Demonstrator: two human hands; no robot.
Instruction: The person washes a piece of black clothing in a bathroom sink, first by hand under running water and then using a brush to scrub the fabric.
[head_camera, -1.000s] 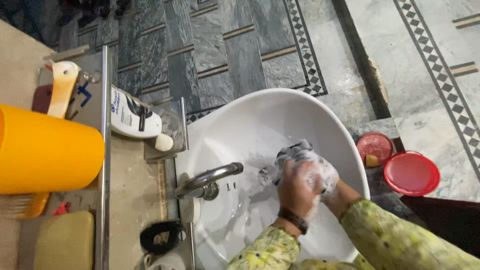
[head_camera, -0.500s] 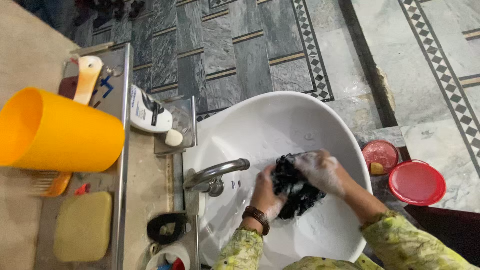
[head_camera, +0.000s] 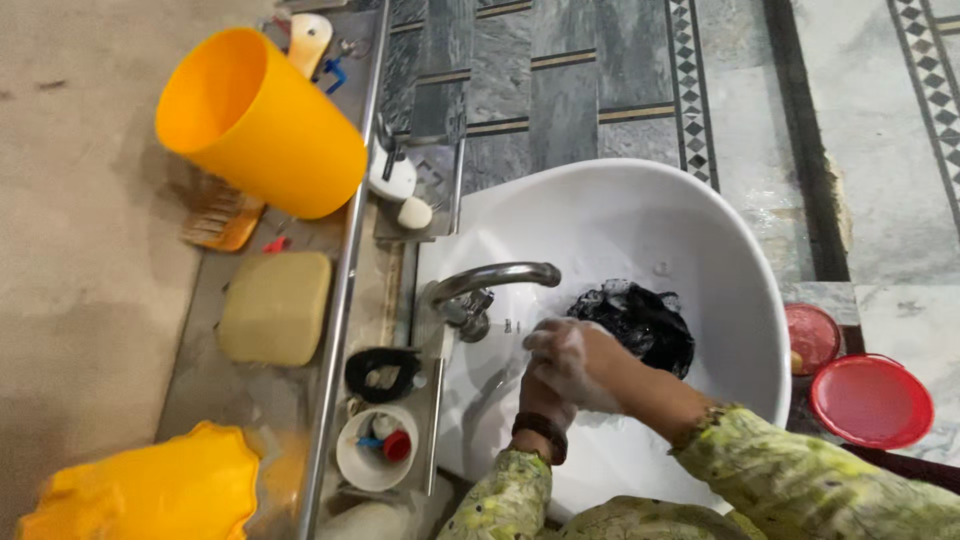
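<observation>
Taking the white basin (head_camera: 720, 240) as the landmark, the far left holds a metal shelf (head_camera: 335, 300) fixed along the wall. On the shelf, well to the left of the basin, a big orange cup (head_camera: 262, 125) lies tipped on its side with its mouth to the left, an orange comb (head_camera: 222, 222) under it. Below these sits a pale yellow block (head_camera: 275, 307), and lower still a crumpled yellow thing (head_camera: 150, 490) at the bottom corner.

Nearer the basin's left rim, a small white soap (head_camera: 414, 212) rests on a little metal tray; further down stand a black dish (head_camera: 383, 374) and a white cup (head_camera: 375, 448) with small items in it. A chrome tap (head_camera: 490, 285) arches from the left rim over the bowl.

Inside the basin, just under the spout, the left hand (head_camera: 545, 392), a brown band at its wrist, is pressed against the soapy right hand (head_camera: 568, 362), which lies over it. Both hands are curled closed on each other; neither grip holds the cloth. The dark wet cloth (head_camera: 640, 322) lies in the bowl, touching the right hand's far side, flecked with foam.

Right of the basin, on the floor, stand a small red bowl (head_camera: 812, 336) and a red lid (head_camera: 872, 400).
</observation>
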